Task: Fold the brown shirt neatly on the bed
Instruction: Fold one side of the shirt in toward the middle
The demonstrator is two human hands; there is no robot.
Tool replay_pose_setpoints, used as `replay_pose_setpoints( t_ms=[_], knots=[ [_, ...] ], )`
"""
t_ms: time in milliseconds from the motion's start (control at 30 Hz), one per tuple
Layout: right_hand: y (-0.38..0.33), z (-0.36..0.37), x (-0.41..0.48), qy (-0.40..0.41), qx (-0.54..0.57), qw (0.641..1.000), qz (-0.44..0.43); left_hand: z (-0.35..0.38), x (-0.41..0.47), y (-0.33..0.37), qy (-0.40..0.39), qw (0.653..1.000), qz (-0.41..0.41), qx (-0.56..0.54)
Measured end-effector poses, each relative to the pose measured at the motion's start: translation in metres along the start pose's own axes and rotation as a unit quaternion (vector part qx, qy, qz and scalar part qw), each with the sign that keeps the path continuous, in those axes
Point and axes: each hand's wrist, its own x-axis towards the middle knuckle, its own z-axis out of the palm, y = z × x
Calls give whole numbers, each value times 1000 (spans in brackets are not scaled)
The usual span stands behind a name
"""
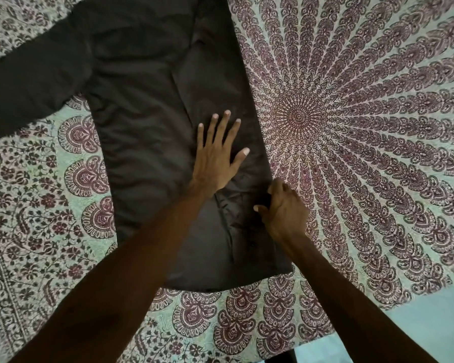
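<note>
The hem of the brown shirt (pixel 207 273) lies nearest, flat on the bed (pixel 378 127), whose patterned bedspread (pixel 50 205) shows on every side. Just above it, the right hand (pixel 286 208) has its fingers (pixel 273 191) closed on the shirt's right edge, pinching cloth. Beside it the left hand (pixel 215 158) lies flat on the folded-in panel, fingers spread wide, pressing down. The step looks like smoothing the right side fold. To do it well, keep the flat hand as an anchor while the pinching hand draws the edge taut and straight, so the creases near the hem run out. Farther off, the left sleeve (pixel 29 82) lies stretched out, not yet folded in; it likely comes next.
</note>
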Motion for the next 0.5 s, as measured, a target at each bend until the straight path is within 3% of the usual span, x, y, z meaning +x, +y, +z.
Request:
replay_pose_setpoints(
  t_ms=[133, 233, 300, 400, 500],
  knots=[
    [-27, 3, 19, -96, 24, 989, -113, -7, 10, -27, 5, 999, -35, 24],
    [-35, 5, 29, -152, -47, 979, -124, -9, 19, -50, -37, 999, -36, 5],
    [-38, 1, 36, -187, -79, 972, -117, -17, 28, -59, -11, 999, -37, 14],
    [-59, -18, 62, -163, -86, 973, -139, -36, 54, -75, 30, 996, -71, 36],
    [-89, -31, 100, -127, -34, 976, -171, -43, 84, -98, -74, 993, -91, 7]
  ],
)
